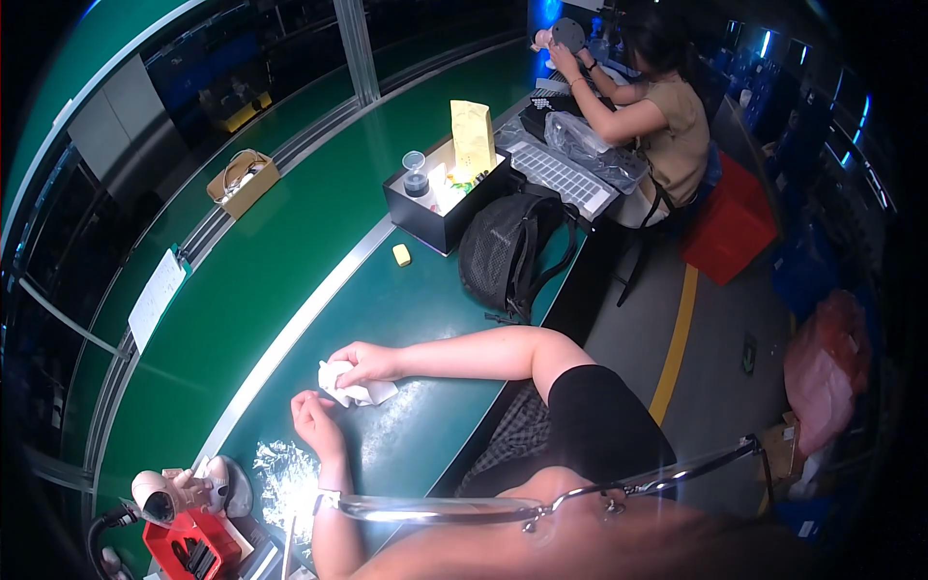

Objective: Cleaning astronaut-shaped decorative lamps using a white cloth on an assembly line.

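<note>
A crumpled white tissue (372, 393) lies pressed to the green table, and my right hand (365, 363) grips it from above. Just in front of it rests my left hand (315, 421), its fingers loosely curled in with nothing seen in them. Beside my left forearm, a patch of white crumbs or powder (280, 471) is spread on the tabletop under a bright glare. Faint whitish smears (394, 418) mark the surface near the tissue.
An astronaut-shaped figure (162, 495) and a red bin (198, 541) stand at lower left. Farther off are a small yellow block (402, 255), a black box (420, 224) of goods and a black backpack (493, 256). A co-worker (667, 116) sits at far right.
</note>
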`<action>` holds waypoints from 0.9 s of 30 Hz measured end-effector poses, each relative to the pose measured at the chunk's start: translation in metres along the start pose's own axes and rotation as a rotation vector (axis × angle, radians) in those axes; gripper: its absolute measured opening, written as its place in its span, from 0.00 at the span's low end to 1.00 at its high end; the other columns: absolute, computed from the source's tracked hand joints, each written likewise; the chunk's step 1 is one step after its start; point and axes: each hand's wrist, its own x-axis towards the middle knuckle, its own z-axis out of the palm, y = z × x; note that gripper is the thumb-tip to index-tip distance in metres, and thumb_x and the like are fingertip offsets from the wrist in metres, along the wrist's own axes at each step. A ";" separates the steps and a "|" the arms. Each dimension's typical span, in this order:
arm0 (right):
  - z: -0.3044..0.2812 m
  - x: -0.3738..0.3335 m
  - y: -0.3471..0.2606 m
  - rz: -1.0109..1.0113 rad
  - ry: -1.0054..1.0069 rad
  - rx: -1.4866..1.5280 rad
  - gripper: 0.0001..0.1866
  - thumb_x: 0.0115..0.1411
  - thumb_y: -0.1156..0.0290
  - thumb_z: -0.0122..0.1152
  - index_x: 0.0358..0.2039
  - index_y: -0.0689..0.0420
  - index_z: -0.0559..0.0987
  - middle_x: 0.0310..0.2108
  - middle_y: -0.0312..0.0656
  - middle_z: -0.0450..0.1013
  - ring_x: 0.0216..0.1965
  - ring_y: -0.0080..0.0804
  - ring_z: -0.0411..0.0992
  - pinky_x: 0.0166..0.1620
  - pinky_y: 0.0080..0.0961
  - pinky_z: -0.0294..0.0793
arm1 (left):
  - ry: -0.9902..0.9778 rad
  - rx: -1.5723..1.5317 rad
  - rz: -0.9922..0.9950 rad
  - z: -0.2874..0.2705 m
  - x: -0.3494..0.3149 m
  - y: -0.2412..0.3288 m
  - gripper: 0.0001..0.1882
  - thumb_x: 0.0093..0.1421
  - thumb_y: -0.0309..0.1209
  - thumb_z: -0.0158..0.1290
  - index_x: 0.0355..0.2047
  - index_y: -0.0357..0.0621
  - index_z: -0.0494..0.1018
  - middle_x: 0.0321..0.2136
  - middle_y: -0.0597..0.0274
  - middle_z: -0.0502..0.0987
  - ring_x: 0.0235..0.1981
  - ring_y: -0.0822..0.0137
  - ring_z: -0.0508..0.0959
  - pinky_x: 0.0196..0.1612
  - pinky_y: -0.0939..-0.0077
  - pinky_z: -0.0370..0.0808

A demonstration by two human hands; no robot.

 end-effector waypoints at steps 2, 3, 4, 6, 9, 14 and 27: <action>0.000 0.001 0.001 -0.001 0.004 -0.001 0.13 0.50 0.77 0.57 0.39 0.61 0.73 0.33 0.39 0.73 0.34 0.25 0.73 0.37 0.23 0.73 | -0.005 -0.001 -0.004 0.000 0.000 -0.001 0.18 0.60 0.28 0.43 0.14 0.34 0.67 0.29 0.62 0.68 0.32 0.70 0.68 0.36 0.79 0.64; 0.000 0.001 0.002 -0.002 0.008 -0.002 0.13 0.50 0.77 0.57 0.38 0.61 0.73 0.33 0.39 0.73 0.34 0.25 0.73 0.37 0.23 0.73 | -0.005 -0.001 -0.004 0.000 0.000 -0.001 0.18 0.60 0.28 0.43 0.14 0.34 0.67 0.29 0.62 0.68 0.32 0.70 0.68 0.36 0.79 0.64; 0.000 0.001 0.001 -0.002 0.008 -0.001 0.13 0.50 0.77 0.57 0.38 0.61 0.73 0.33 0.39 0.73 0.34 0.25 0.73 0.37 0.23 0.73 | -0.007 0.000 -0.004 -0.001 0.000 -0.001 0.17 0.60 0.28 0.42 0.14 0.34 0.67 0.29 0.62 0.68 0.32 0.70 0.68 0.36 0.78 0.64; -0.001 0.001 0.001 -0.002 0.002 -0.001 0.13 0.50 0.77 0.57 0.38 0.61 0.73 0.33 0.39 0.73 0.34 0.25 0.73 0.36 0.23 0.73 | -0.009 0.001 -0.005 -0.001 0.000 -0.001 0.17 0.60 0.28 0.42 0.14 0.34 0.67 0.29 0.62 0.68 0.32 0.70 0.68 0.36 0.78 0.64; -0.001 0.001 0.002 -0.007 0.000 0.007 0.13 0.50 0.77 0.57 0.38 0.61 0.73 0.33 0.40 0.73 0.33 0.25 0.73 0.36 0.23 0.74 | -0.009 -0.011 -0.004 0.000 0.000 -0.002 0.17 0.60 0.28 0.42 0.14 0.34 0.67 0.29 0.62 0.68 0.33 0.70 0.68 0.37 0.78 0.64; -0.002 0.002 0.004 0.003 0.008 0.015 0.13 0.50 0.78 0.57 0.38 0.61 0.73 0.33 0.40 0.73 0.33 0.26 0.73 0.35 0.23 0.74 | 0.000 -0.004 0.011 0.000 0.000 -0.002 0.17 0.59 0.28 0.42 0.14 0.34 0.67 0.29 0.62 0.68 0.33 0.70 0.68 0.37 0.79 0.64; -0.002 0.003 0.001 0.003 0.005 0.026 0.15 0.50 0.78 0.58 0.40 0.61 0.73 0.34 0.40 0.73 0.34 0.25 0.73 0.37 0.22 0.73 | -0.002 0.001 0.020 0.000 0.001 0.002 0.17 0.59 0.28 0.42 0.14 0.34 0.67 0.30 0.63 0.67 0.32 0.71 0.68 0.36 0.80 0.64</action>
